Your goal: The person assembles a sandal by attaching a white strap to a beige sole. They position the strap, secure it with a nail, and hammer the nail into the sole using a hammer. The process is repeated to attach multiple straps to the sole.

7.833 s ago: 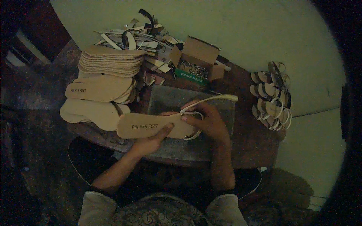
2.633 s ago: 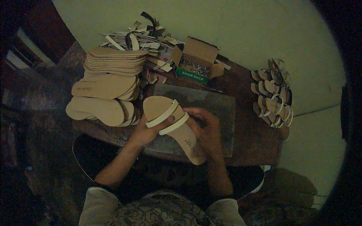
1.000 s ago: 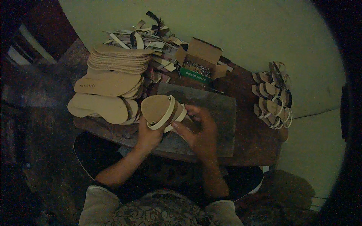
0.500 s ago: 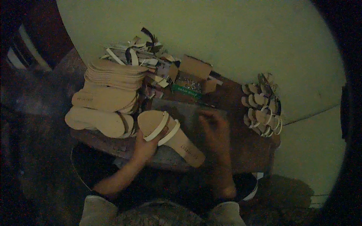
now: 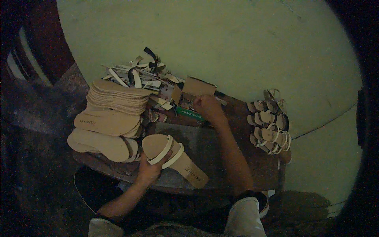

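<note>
The left hand (image 5: pixel 148 170) grips a tan sandal (image 5: pixel 173 159) by its toe end, thumb over the two pale straps, holding it low at about six o'clock above the grey work slab (image 5: pixel 205 144) on the small table (image 5: pixel 241 130). The right hand (image 5: pixel 206 106) is stretched out toward twelve o'clock, its fingers curled down at the open cardboard box (image 5: pixel 197 87) and the green-edged packet beside it; whether they have closed on anything small there cannot be told, since the fingertips are hidden in shadow. To do this step well, the sandal should be kept level and steady in the left grip, with the straps pinned flat so they do not slip out of position while the other hand is away. The reach into the box should be short and precise, picking cleanly rather than stirring the contents. At nine to ten o'clock a stack of insoles (image 5: pixel 114 98) sits beside loose soles, with strap scraps (image 5: pixel 138 73) piled behind; at three o'clock finished sandals (image 5: pixel 268 124) lie in a row.
</note>
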A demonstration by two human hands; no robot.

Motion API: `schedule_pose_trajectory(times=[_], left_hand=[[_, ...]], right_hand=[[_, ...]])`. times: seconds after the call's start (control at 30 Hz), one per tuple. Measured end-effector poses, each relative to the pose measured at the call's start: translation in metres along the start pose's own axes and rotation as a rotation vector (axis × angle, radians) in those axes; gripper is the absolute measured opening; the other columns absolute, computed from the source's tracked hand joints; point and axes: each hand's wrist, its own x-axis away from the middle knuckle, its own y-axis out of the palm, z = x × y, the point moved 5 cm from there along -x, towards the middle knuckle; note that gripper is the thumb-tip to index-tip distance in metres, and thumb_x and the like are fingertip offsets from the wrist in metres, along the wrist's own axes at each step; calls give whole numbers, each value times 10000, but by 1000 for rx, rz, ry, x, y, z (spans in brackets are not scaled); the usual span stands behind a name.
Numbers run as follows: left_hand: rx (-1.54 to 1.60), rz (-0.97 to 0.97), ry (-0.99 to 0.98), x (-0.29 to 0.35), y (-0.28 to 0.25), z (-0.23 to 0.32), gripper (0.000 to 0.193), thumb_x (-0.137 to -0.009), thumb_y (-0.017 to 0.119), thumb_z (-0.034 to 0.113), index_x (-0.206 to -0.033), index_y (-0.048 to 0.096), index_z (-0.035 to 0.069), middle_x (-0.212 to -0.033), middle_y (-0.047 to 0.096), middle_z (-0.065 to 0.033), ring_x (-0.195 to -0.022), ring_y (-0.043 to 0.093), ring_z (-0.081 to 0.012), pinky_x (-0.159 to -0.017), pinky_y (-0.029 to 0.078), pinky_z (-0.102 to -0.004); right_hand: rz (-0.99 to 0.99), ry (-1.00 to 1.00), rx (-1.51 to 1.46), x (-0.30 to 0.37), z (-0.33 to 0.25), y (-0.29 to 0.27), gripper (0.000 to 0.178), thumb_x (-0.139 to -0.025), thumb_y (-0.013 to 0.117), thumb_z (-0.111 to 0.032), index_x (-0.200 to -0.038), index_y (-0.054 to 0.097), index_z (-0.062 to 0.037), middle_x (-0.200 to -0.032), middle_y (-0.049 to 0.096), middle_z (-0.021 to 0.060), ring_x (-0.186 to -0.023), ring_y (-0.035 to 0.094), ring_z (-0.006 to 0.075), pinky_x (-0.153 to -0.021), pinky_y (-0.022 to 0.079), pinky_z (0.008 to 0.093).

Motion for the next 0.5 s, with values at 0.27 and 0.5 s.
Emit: schedule_pose_trajectory(times=[0.27,0.5], left_hand=[[-355,-78,245,-2,-6,-9,424,-772,715,188,-1109,539,1,-1060,607,-114,-968,586,-199,-841,472,-326],[-94,81,-35,-7,-16,-28,513,-753,734,210,-1154,492,1,-1107,573,-119,-1008,566,-210,-860,461,-336]], right_hand=[[27,26,137,-23,23,34,214,-740,624,-238,-820,625,-40,-821,626,191,-795,613,346,-719,483,446],[315,52,-133,24,-9,-18,245,-737,660,-213,-869,575,-25,-811,627,142,-760,614,285,-685,485,394]])
